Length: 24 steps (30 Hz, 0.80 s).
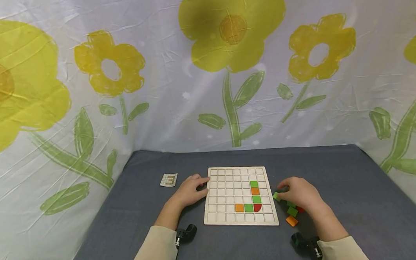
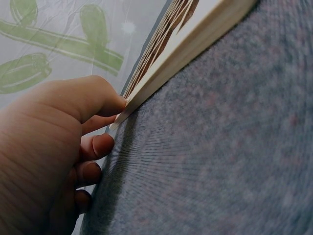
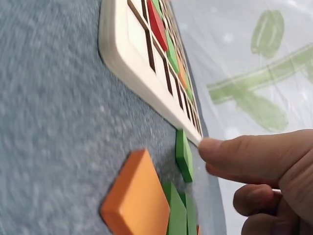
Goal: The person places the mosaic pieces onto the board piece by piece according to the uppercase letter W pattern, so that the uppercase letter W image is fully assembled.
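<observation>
Our right hand (image 1: pixel 299 194) reaches beside the board's right edge, thumb and forefinger slightly parted and the other fingers curled in, its thumb right by a green tile (image 3: pixel 184 155); we cannot tell whether it pinches that piece. Our left hand (image 1: pixel 190 191) is loosely spread, forefinger and thumb touching the left edge of the wooden board (image 1: pixel 220 192). Under the right hand and on its near side, we see loose tiles (image 1: pixel 292 221) in green, orange and red. A small card (image 1: pixel 168 180) lies far left.

Grid board (image 1: pixel 229 192) — smooth matt wood; table cover (image 1: pixel 235 247) — rough matt cloth.
</observation>
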Each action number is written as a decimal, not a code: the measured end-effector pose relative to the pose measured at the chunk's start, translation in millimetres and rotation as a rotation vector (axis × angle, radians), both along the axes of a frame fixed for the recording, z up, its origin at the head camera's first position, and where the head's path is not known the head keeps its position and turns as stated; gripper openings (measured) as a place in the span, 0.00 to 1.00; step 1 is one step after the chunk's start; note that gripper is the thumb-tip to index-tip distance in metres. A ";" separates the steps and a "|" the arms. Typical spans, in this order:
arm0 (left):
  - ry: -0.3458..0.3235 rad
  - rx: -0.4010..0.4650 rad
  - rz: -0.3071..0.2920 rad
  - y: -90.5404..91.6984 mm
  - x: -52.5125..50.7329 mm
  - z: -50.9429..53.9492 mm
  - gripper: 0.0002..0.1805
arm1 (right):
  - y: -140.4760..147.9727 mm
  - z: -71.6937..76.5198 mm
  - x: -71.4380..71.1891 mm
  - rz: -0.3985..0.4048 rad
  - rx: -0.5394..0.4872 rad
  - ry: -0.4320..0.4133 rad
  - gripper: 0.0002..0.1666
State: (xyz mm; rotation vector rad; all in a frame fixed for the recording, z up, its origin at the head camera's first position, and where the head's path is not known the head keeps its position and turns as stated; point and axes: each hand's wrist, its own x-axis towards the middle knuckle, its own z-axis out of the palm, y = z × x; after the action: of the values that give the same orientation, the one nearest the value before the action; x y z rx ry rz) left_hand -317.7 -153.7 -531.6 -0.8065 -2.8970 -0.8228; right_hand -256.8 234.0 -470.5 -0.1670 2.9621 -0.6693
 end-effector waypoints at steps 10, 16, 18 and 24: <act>0.008 -0.002 -0.004 -0.1 -0.9 -1.7 0.26 | 5.6 -5.9 -0.8 -0.015 0.019 -0.064 0.15; 0.008 -0.004 0.002 0.2 -1.2 0.3 0.26 | 5.0 -5.4 -0.6 -0.015 0.016 -0.045 0.14; 0.008 -0.005 0.004 0.1 -1.3 0.7 0.26 | 5.3 -5.3 -1.1 -0.010 0.013 -0.041 0.14; -0.003 -0.002 -0.002 -0.6 0.6 0.2 0.26 | 10.6 -2.7 -2.8 -0.015 -0.028 -0.024 0.16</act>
State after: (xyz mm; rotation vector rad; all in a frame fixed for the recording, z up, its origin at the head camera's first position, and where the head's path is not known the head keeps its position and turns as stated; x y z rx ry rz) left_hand -317.2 -154.2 -531.4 -0.8098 -2.9003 -0.8223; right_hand -259.6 244.6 -473.1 -0.1376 2.9349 -0.7101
